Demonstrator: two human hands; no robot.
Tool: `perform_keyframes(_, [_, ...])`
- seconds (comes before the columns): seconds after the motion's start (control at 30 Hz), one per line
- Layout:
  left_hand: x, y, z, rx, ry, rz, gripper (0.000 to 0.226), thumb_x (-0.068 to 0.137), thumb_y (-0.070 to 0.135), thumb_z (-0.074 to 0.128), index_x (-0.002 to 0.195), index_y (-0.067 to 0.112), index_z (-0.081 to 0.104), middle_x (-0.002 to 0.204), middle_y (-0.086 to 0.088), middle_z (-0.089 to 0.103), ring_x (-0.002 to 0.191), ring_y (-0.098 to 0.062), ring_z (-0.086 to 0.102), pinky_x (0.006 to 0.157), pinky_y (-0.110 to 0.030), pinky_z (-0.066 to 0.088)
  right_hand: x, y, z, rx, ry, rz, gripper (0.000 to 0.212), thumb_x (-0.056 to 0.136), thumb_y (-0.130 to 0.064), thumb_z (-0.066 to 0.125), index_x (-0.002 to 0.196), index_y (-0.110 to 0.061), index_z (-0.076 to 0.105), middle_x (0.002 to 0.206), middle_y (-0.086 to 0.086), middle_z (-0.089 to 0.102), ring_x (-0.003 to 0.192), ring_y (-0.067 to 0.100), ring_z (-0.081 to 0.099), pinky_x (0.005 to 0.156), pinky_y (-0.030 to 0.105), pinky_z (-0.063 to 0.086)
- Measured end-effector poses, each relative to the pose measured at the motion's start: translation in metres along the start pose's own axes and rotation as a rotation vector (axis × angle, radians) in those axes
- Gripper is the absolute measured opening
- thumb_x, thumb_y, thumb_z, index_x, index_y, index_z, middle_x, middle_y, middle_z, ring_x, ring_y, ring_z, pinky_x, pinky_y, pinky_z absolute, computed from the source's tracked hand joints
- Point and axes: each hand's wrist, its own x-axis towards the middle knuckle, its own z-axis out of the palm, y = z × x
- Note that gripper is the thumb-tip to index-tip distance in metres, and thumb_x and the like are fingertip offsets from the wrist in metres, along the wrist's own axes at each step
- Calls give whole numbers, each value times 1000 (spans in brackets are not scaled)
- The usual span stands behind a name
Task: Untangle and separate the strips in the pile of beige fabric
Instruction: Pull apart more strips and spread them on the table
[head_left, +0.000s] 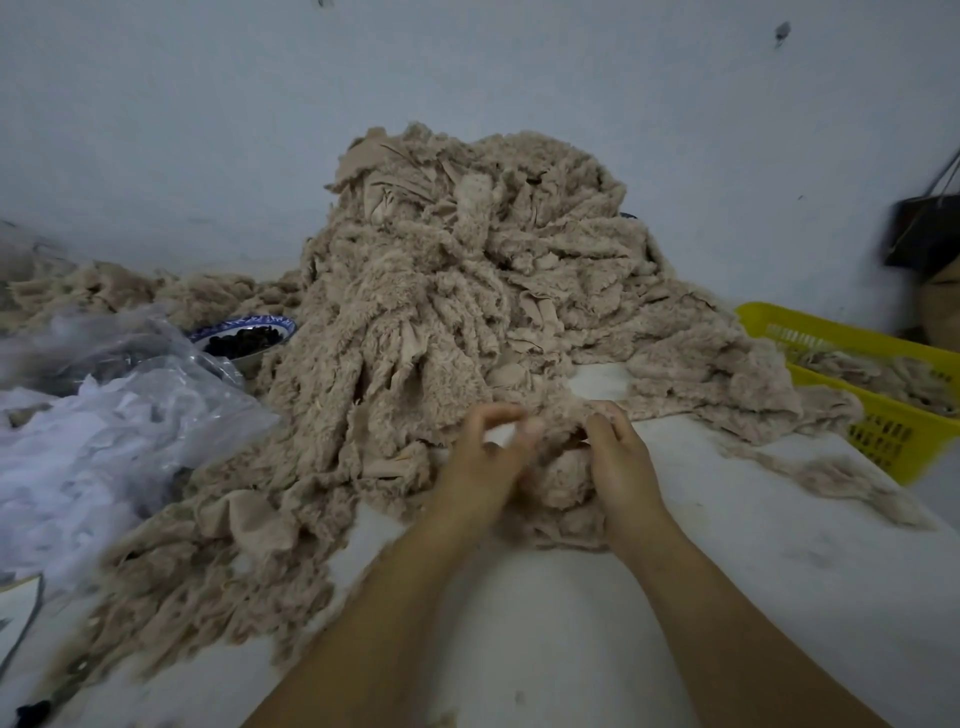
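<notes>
A tall pile of beige fleecy fabric strips (457, 291) rises at the middle of the white table (545, 623), against the wall. Its near edge spills toward me as a small bunch of strips (563, 467). My left hand (488, 457) has curled fingers at the left of this bunch, thumb and fingertips pinching the fleece. On the right side, my right hand (621, 457) grips the same bunch, fingers curled into it. More tangled strips (208, 561) trail off to the lower left.
A yellow plastic basket (883, 415) with some beige pieces stands at the right. Clear plastic bags with white material (104, 415) lie at the left, beside a blue-and-white bowl of dark bits (244, 338). A dark bag (924, 234) hangs at the far right.
</notes>
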Motion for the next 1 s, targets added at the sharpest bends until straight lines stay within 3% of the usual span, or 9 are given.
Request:
perform_keyframes(0.1, [-7,-8,16,362,-268,70,73,71,68,67,136,45,42,115,36,51,95,13,55,72,-4,42,-1,-2,0,177,2,86,46,101,-19,41,70,-36,69,71,-3,73,65,12,70,58,29,57])
perform_keyframes(0.2, [-2,-14,18,504,-126,207,9,90,23,60,99,26,61,77,24,58,68,12,52,56,-9,36,2,-4,-4,177,-10,51,29,102,-22,46,82,-32,65,95,5,69,80,18,66,72,34,54])
perform_keyframes(0.33, [4,-9,5,375,46,153,16,97,23,53,94,16,67,81,3,70,74,-8,63,66,-26,49,-2,3,-1,-208,-299,-162,23,92,-54,57,115,-54,53,126,-25,55,103,-2,60,80,16,50])
perform_keyframes(0.47, [6,-7,-5,118,-29,-70,20,95,22,56,83,23,72,68,9,70,64,-5,64,60,-17,48,-5,5,2,-243,-415,-151,20,86,-55,64,101,-42,67,97,-14,73,87,2,69,71,14,51])
perform_keyframes(0.6, [19,3,-20,-159,-49,-281,24,92,33,62,82,14,73,80,-9,74,70,-21,70,76,-34,59,5,14,-10,-533,-364,-103,14,98,-37,58,87,-29,57,77,-1,63,59,10,55,56,20,42])
perform_keyframes(0.7, [41,4,-27,198,178,-149,19,93,35,60,98,19,69,98,-10,73,80,-18,70,71,-27,57,17,5,-16,71,-92,71,13,102,-31,53,96,-20,58,78,1,59,64,15,59,60,29,49])
perform_keyframes(0.8, [64,2,-31,217,408,-138,47,91,32,60,130,6,51,128,-25,56,105,-37,63,88,-47,55,26,-4,-30,876,124,237,59,98,-48,50,138,-5,46,125,9,57,106,22,65,90,37,53])
perform_keyframes(0.9, [81,-8,-24,106,452,-274,65,89,34,62,142,3,39,136,-20,53,118,-38,57,99,-50,50,20,6,-23,824,85,387,75,98,-53,48,147,3,34,133,13,48,116,27,57,95,35,51])
perform_keyframes(1.0, [89,-14,-21,114,407,-263,41,94,27,59,126,1,55,104,-10,63,94,-28,61,82,-35,50,16,9,-11,527,-21,314,60,101,-47,46,137,0,49,120,4,62,107,18,66,82,27,55])
